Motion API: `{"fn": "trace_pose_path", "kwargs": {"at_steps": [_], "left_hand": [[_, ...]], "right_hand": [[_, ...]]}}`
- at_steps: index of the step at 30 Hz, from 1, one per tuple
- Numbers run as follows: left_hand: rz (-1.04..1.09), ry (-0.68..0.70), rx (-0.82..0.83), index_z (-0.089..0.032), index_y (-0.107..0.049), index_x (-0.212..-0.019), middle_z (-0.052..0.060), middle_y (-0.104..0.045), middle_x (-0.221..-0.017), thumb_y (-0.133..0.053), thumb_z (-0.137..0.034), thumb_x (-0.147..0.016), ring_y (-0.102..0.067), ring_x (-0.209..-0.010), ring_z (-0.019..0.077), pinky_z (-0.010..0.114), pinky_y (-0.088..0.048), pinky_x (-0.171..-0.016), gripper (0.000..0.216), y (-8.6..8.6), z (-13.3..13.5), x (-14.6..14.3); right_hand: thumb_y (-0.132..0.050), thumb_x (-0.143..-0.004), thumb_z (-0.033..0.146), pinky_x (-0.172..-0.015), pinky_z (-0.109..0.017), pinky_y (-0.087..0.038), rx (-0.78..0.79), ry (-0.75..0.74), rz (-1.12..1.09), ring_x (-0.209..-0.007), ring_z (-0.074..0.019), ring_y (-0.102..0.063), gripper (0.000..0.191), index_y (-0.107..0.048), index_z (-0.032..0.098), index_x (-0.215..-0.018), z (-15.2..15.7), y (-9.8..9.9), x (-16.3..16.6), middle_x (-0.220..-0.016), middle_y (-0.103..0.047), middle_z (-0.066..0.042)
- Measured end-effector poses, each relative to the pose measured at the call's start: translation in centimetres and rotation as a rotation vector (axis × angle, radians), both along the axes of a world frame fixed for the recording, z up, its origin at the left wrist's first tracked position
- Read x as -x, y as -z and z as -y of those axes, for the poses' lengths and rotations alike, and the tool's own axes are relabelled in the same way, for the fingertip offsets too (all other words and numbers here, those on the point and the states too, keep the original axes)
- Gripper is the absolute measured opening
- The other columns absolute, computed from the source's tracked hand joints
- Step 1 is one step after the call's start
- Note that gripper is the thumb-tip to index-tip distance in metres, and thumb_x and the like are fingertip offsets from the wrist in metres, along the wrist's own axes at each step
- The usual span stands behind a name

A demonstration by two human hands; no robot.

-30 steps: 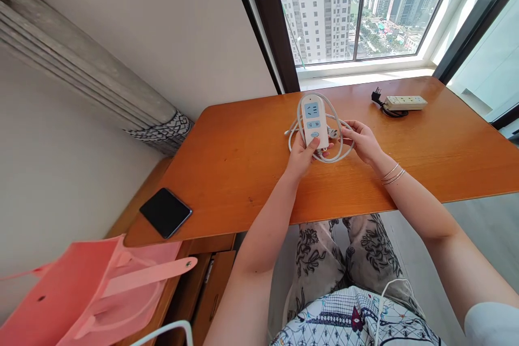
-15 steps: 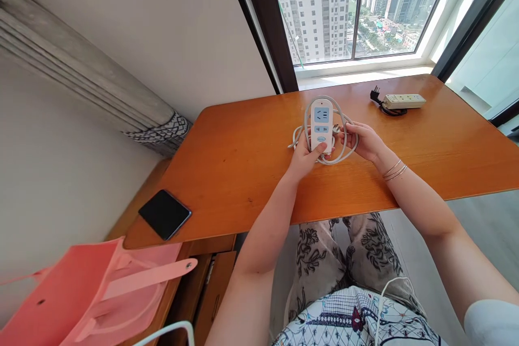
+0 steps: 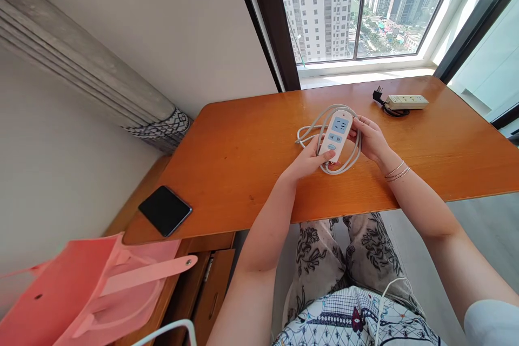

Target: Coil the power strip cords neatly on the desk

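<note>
A small white power strip point(image 3: 336, 132) with blue socket panels is held over the table, tilted with its top leaning right. Its white cord point(image 3: 347, 165) is looped in several coils around and behind it. My left hand point(image 3: 313, 159) grips the strip's lower end, thumb across the front face. At the upper right edge, my right hand point(image 3: 368, 138) has its fingers closed where the strip and the cord loops meet; the fingertips are partly hidden. The cord's plug is out of sight.
On the wooden table point(image 3: 227, 167), a cream power strip point(image 3: 406, 101) with a black plug point(image 3: 377, 94) lies at the back right. A black phone or tablet point(image 3: 165, 211) lies near the left corner. A pink bag point(image 3: 85, 286) is at lower left. Behind stands a window point(image 3: 324, 21).
The white power strip has tilted to the right and lowered slightly. My right hand has come in against its upper edge. The plug, visible before, is now hidden.
</note>
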State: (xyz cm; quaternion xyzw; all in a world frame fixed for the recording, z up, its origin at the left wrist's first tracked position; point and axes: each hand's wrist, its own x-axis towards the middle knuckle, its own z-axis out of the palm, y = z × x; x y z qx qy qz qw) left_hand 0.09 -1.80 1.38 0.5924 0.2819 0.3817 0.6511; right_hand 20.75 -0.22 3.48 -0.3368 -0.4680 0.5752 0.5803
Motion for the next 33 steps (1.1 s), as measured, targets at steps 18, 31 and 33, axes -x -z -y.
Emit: {"fn": "trace_pose_path", "kwargs": {"at_steps": [18,31,33], "left_hand": [[-0.050,0.120,0.042,-0.021,-0.059,-0.121,0.005,-0.074,-0.092,-0.084,-0.043,-0.078,-0.076,-0.070,0.0204,0.028,-0.062,-0.058,0.054,0.4,0.4,-0.3],[-0.229,-0.074,-0.249,-0.018,-0.064,-0.114,0.008,-0.072,-0.105,-0.082,-0.050,-0.075,-0.068,-0.089,0.0208,0.030,-0.054,-0.078,0.053,-0.2,0.2,-0.3],[-0.332,-0.168,-0.314,-0.018,-0.068,-0.107,0.007,-0.073,-0.096,-0.084,-0.051,-0.072,-0.067,-0.084,0.0211,0.031,-0.052,-0.076,0.051,-0.3,0.3,-0.3]], "right_hand": [[-0.088,-0.064,0.049,-0.077,-0.033,-0.058,0.023,0.082,0.067,-0.081,-0.0172,-0.068,0.043,-0.074,0.023,-0.095,-0.5,-0.5,-1.8,-0.089,-0.074,-0.002],[-0.090,-0.060,0.053,-0.089,-0.037,-0.058,-0.185,0.132,0.323,-0.095,-0.0231,-0.067,0.054,-0.072,0.024,-0.102,0.4,-0.3,-0.6,-0.101,-0.075,-0.003],[-0.089,-0.062,0.053,-0.090,-0.038,-0.058,-0.204,0.164,0.318,-0.098,-0.0241,-0.067,0.054,-0.072,0.024,-0.104,0.3,-0.3,-0.7,-0.104,-0.075,-0.003]]}}
